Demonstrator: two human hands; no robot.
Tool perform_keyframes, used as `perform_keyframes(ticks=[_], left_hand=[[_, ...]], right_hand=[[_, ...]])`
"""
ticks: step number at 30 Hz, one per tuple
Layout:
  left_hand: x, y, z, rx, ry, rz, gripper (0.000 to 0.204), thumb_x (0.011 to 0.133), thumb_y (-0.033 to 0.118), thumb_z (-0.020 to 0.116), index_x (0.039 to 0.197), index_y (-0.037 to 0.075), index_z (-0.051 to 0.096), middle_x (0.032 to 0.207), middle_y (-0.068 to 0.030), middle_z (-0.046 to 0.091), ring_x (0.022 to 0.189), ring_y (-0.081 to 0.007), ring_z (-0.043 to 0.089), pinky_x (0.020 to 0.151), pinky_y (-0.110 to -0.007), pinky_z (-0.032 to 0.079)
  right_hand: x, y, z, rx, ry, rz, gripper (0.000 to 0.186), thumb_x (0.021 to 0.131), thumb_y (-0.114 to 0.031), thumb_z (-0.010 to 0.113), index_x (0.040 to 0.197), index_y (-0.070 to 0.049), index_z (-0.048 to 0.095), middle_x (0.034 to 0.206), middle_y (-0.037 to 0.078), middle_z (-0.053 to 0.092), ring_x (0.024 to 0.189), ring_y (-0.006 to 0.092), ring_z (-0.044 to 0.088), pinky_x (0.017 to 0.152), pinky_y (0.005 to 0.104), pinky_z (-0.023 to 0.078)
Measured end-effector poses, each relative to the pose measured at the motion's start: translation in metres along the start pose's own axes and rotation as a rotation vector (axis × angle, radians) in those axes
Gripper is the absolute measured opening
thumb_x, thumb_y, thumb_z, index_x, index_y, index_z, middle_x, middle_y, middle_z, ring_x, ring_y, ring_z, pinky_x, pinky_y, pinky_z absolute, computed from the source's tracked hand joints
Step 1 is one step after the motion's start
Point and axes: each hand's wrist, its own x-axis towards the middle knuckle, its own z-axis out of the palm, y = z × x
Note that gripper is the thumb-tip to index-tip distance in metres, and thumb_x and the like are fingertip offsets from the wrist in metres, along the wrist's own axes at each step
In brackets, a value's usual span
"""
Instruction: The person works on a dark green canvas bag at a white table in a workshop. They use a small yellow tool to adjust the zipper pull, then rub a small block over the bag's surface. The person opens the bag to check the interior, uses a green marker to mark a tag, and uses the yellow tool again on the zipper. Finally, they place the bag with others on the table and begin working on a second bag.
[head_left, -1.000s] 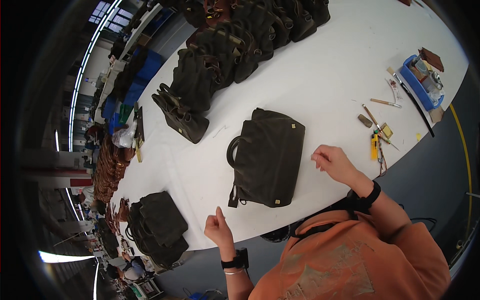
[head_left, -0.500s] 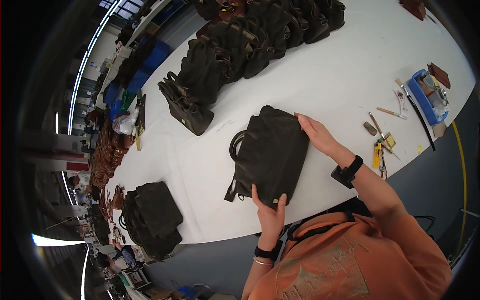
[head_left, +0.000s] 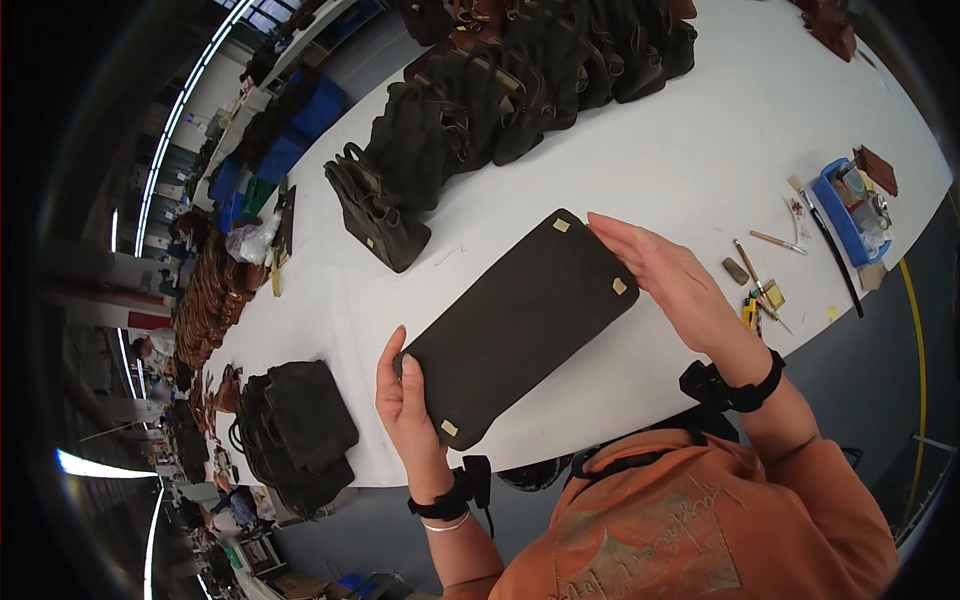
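A dark olive handbag is held over the white table with its flat rectangular bottom turned up toward me. Small pale yellow patches show near its corners; one corner is covered by my left hand. My left hand grips the near left end, thumb on the bottom panel and fingers round the edge. At the far right end, my right hand lies against the short side with its fingers stretched out and close together. The bag's handles and upper part are hidden beneath it.
A row of dark handbags stands along the far side of the table. Several more dark bags are stacked at the left. To the right are a blue tray of supplies, a brush and a yellow cutter.
The handbag has been tipped over, from showing its side and handles to showing its bottom. My left hand has moved left with its end, and my right hand has shifted along its far end.
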Motion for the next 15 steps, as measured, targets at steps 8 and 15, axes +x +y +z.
perform_keyframes(ticks=[8,15], left_hand=[[0.017,-0.024,0.013,-0.061,-0.103,-0.016,0.041,0.104,0.025,0.046,0.137,0.001,0.049,0.102,-0.0054,0.067,0.090,-0.0098,0.063,0.079,-0.023,0.052],[0.034,-0.021,0.018,-0.116,-0.178,-0.064,0.046,0.106,0.033,0.036,0.137,0.001,0.049,0.099,-0.0043,0.067,0.086,-0.0077,0.063,0.075,-0.021,0.051]], right_hand=[[-0.011,0.007,-0.002,-0.124,0.226,-0.115,0.044,0.102,-0.017,0.050,0.139,0.005,0.045,0.135,0.017,0.055,0.124,0.0183,0.052,0.105,0.0284,0.038],[-0.006,0.024,-0.006,-0.243,0.371,-0.145,0.044,0.100,-0.016,0.055,0.138,0.004,0.047,0.131,0.013,0.058,0.116,0.0156,0.055,0.100,0.0270,0.042]])
